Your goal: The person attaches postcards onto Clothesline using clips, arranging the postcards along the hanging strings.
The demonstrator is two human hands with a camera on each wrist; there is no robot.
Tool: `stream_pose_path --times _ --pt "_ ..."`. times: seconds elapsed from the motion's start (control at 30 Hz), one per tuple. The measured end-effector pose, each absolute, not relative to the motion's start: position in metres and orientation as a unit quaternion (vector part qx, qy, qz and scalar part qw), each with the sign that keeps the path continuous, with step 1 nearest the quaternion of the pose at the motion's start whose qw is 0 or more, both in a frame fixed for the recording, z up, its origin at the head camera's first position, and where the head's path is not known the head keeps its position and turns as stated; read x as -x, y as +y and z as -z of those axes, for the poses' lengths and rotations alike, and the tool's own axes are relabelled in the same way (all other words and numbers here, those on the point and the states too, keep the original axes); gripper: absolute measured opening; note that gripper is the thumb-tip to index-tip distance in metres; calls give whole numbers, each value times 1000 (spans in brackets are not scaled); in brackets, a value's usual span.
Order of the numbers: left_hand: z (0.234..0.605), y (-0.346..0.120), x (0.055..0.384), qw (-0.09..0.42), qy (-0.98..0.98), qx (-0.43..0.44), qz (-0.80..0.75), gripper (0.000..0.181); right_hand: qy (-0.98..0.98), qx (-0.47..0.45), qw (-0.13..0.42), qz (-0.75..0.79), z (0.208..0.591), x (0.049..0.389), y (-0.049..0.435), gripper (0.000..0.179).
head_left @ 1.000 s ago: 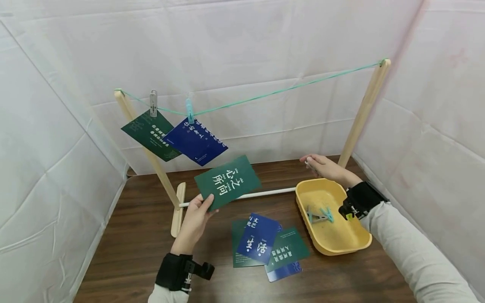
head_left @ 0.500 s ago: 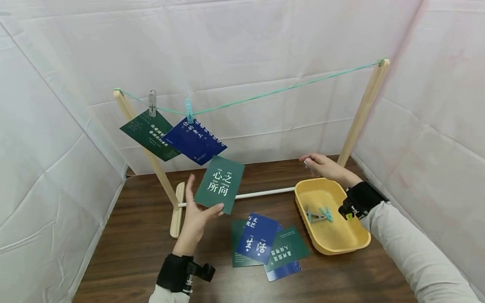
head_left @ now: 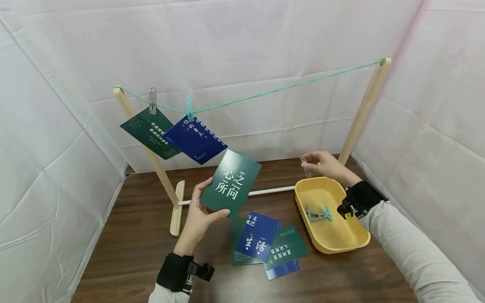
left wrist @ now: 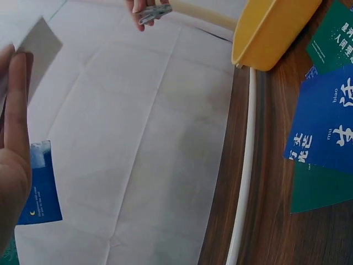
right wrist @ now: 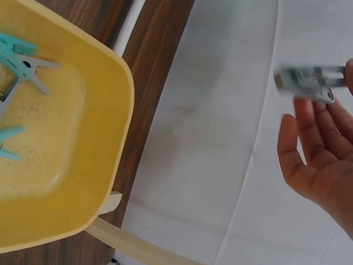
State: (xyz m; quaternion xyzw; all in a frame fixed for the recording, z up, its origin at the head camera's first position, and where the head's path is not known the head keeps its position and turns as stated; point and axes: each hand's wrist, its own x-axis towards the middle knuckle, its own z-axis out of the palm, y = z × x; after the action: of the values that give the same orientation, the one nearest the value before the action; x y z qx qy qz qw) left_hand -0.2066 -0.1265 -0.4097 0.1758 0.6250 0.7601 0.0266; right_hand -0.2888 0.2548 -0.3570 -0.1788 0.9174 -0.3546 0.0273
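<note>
My left hand (head_left: 198, 223) holds a green card (head_left: 236, 176) with white characters by its lower left part, above the table. In the left wrist view its pale back (left wrist: 44, 49) shows beside the fingers. Above the yellow basin's far end, my right hand (head_left: 329, 166) pinches a clear grey clothespin (head_left: 305, 167), blurred in the right wrist view (right wrist: 303, 81). From a green line (head_left: 273, 91) hang a green card (head_left: 145, 131) under a grey clothespin (head_left: 153, 101) and a blue card (head_left: 197, 141) under a light blue clothespin (head_left: 189, 108).
Overlapping blue (head_left: 261, 231) and green cards (head_left: 291, 246) lie on the wooden table (head_left: 125, 252). The yellow basin (head_left: 361, 244) holds several clothespins (head_left: 320, 214). Wooden posts (head_left: 365, 109) carry the line; a white rod (head_left: 270, 191) runs low between them.
The card in my left hand was turned to stand more upright, then moved right and slightly up. My right hand has turned a little, bringing its clothespin into clearer sight.
</note>
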Motion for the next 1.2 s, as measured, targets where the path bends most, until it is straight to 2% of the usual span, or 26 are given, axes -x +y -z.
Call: stream_pose_path --times 0.17,0.27,0.37,0.53,0.7,0.9,1.07,1.2 --pt "413 -127 204 62 594 -236 -766 91 901 169 44 398 353 286 251 40" --pt "412 -126 202 71 591 -239 -767 95 876 185 67 440 345 283 240 41" --pt "407 -123 199 52 609 -213 -762 84 855 200 70 474 333 281 226 38" --pt "396 -116 198 35 597 -173 -782 49 835 174 15 521 314 278 207 35" --pt "391 -107 198 24 567 -126 -814 43 807 153 -28 570 304 273 194 39" --pt "389 -99 204 -17 583 -51 -811 18 833 150 -91 524 296 268 185 38" --pt "388 -97 212 -7 589 -46 -807 20 832 151 -125 519 285 265 181 38" --pt "386 -88 221 -34 603 -40 -796 16 817 168 -137 534 271 268 176 38"
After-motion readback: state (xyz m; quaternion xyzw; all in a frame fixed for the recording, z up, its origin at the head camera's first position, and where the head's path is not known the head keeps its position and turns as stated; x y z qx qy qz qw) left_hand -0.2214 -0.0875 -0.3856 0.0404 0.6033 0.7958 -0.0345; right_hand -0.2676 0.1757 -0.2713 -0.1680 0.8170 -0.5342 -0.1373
